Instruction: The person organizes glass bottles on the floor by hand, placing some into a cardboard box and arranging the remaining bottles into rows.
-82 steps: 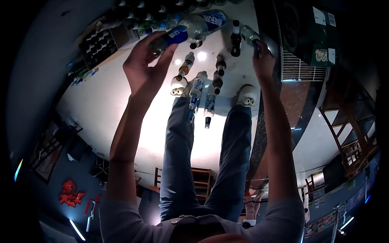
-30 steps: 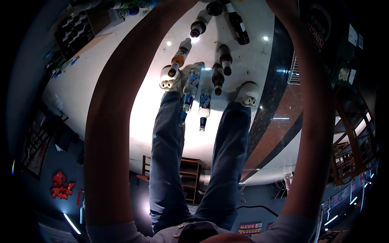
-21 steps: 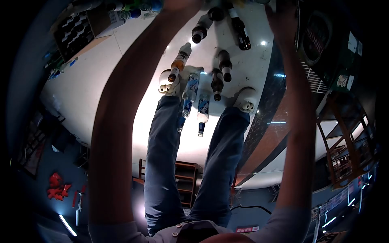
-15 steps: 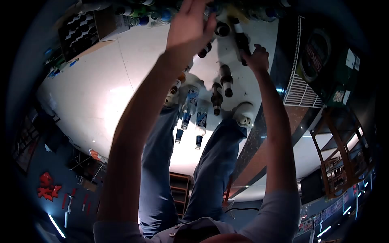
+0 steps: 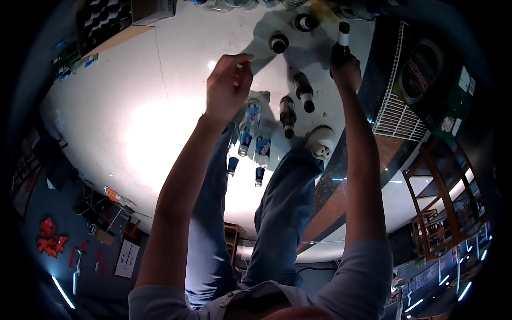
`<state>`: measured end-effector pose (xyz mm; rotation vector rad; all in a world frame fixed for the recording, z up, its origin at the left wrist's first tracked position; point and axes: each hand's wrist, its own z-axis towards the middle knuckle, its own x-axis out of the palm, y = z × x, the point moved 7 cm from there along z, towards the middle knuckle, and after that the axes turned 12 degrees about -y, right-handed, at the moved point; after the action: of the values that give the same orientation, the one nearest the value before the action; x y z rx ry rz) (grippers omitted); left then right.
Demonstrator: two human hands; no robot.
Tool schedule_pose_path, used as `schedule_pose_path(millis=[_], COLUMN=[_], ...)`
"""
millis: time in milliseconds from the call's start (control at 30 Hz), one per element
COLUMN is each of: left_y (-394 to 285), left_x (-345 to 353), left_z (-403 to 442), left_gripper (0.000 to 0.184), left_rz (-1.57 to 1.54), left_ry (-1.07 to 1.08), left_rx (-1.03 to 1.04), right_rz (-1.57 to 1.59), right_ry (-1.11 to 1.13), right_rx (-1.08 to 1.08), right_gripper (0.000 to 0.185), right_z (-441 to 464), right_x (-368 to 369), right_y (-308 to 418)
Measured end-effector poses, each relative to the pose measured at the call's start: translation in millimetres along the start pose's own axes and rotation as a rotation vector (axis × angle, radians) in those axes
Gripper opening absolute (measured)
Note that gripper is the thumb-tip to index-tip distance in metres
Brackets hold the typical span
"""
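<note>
My right hand [image 5: 348, 74] is wrapped round the lower part of a dark glass bottle [image 5: 342, 45] with a pale neck label, its neck pointing away from me. My left hand [image 5: 229, 85] hovers above the pale floor, fingers loosely bent and apart, with nothing in it. Two brown bottles [image 5: 287, 117] [image 5: 303, 92] stand between my hands and my feet. Clear bottles with blue labels [image 5: 249, 125] [image 5: 262, 154] are grouped close to my left leg. Farther off are two more dark bottles [image 5: 278, 42] [image 5: 305, 22].
A carton of bottles [image 5: 106, 24] is at the far left. Several clear bottles [image 5: 229, 4] line the top edge. On the right are a white wire rack [image 5: 397, 114], a dark green box [image 5: 426, 72] and a wooden chair [image 5: 440, 186]. My shoe [image 5: 321, 144] rests near the brown bottles.
My left hand has drawn back toward me from the bottles at the top. My right hand has shifted the dark bottle to the right. The view has tilted slightly.
</note>
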<state>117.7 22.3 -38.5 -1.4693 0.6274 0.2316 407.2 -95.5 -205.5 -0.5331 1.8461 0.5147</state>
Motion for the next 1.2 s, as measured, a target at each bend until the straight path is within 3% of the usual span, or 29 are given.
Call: schedule_pose_path(millis=[67,100,233,400,467,600,667,733,767,833,1133,1200], left_y=[-14,-25,-54,-119,-140,-155,-160,-166,-167,-166,-153,-157], left_x=[-1,-1,10,-8,-26,-91,-132,-174,-192,-226,-318,-331], left_z=[-10,-16,-40,-47,-48,-46,-45,-43,-45,-51,-89,-91], left_gripper=[0.025,0.026,0.032,0.065,0.066,0.068,0.068,0.066,0.063,0.061,0.057,0.055], left_rz=[-0.003,-0.031,-0.106,-0.052,-0.065,-0.195,-0.14,-0.014,0.01,0.023,0.061,0.048], left_ry=[0.02,0.037,0.118,0.179,0.19,0.12,0.079,0.049,0.085,0.052,-0.083,-0.118], left_rx=[-0.047,-0.067,-0.19,-0.134,-0.066,-0.13,-0.093,-0.042,-0.152,-0.159,-0.151,-0.11], right_rz=[0.123,0.204,0.407,0.528,0.631,0.71,0.915,0.87,0.772,0.783,0.874,0.905], right_ry=[-0.067,-0.187,-0.281,-0.351,-0.307,-0.288,-0.268,-0.29,-0.306,-0.253,0.028,0.022], right_rx=[0.045,-0.065,-0.141,-0.321,-0.357,-0.314,-0.281,-0.266,-0.363,-0.348,-0.538,-0.453], right_gripper=[0.057,0.055,0.06,0.058,0.057,0.059,0.057,0.057,0.056,0.052,0.054,0.053], right_z=[-17,-29,-75,-147,-179,-240,-267,-297,-311,-335,-395,-404], right_x=[-35,-50,-114,-201,-228,-258,-253,-277,-287,-302,-310,-305], right_y=[-4,-8,-7,51,83,140,162,196,212,240,280,275])
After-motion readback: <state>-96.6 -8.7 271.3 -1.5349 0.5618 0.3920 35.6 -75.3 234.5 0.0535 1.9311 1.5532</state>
